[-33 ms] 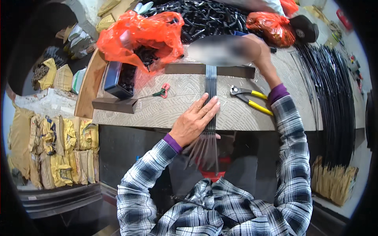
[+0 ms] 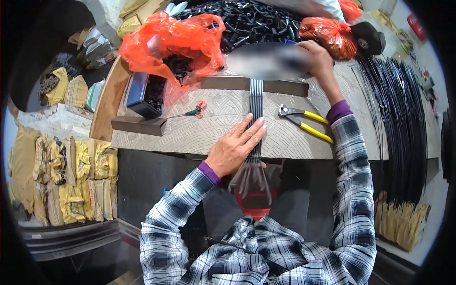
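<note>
Two orange bags (image 2: 175,42) sit behind the bench (black parts inside); left hand (image 2: 237,145) lies flat, fingers spread, on black rods (image 2: 256,102) mid-table; right hand (image 2: 316,57) reaches back, grip unclear.

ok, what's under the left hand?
The left hand lies flat on a row of thin black rods across the patterned worktop. Their pale ends overhang the edge; the stretch beneath the palm is hidden.
</note>
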The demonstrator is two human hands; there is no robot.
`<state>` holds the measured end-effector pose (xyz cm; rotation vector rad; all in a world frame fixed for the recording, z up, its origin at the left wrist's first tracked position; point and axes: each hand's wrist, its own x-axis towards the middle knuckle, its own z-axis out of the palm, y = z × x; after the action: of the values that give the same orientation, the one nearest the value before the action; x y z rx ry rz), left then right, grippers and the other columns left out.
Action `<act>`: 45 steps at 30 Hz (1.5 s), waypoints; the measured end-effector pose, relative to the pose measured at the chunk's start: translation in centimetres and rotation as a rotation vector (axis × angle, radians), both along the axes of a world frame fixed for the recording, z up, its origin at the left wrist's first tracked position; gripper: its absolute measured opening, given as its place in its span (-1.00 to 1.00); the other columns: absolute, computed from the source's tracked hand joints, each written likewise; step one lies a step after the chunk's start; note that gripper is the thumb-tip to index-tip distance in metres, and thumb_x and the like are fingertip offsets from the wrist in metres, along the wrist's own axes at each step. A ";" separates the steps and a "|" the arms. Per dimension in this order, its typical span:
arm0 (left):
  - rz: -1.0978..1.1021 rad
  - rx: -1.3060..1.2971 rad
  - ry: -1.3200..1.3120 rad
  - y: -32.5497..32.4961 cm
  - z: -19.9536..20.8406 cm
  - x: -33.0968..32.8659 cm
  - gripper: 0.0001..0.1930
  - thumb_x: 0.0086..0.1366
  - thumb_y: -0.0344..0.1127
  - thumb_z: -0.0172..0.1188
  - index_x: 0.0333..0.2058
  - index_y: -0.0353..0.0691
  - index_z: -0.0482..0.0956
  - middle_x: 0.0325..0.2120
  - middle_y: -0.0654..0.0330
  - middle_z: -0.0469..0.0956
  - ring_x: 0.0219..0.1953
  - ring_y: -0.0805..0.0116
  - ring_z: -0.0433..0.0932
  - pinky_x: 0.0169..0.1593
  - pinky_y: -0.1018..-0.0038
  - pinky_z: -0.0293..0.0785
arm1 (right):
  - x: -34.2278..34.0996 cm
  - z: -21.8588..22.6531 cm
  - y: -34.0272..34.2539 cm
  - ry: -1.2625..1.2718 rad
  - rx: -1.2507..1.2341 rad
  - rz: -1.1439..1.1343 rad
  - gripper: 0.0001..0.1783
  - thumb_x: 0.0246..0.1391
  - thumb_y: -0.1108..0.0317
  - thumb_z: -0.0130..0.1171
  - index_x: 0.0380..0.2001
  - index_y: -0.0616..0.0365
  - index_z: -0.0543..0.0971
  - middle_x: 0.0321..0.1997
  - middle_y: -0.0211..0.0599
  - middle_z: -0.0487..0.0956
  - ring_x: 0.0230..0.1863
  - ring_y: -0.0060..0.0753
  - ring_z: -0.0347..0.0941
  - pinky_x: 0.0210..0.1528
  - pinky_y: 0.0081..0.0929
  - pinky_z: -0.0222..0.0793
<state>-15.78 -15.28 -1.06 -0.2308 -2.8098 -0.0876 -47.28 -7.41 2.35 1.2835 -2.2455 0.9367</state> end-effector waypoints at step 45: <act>-0.279 1.180 0.167 4.0 14.0 3.5 -0.76 0.14 -0.43 0.16 -0.18 -0.33 0.53 -0.37 0.13 0.59 -0.29 0.49 0.55 -0.20 0.62 0.48 | 24.6 9.6 12.1 -0.073 -0.416 0.499 -0.56 -0.18 0.65 0.14 -0.18 -0.05 0.58 -0.53 -0.38 0.36 -0.54 -0.51 0.30 -0.55 -0.61 0.24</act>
<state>-12.29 -11.30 12.89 -0.2966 -2.0832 -1.5923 -22.65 4.71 11.90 1.6458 -1.6651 1.5482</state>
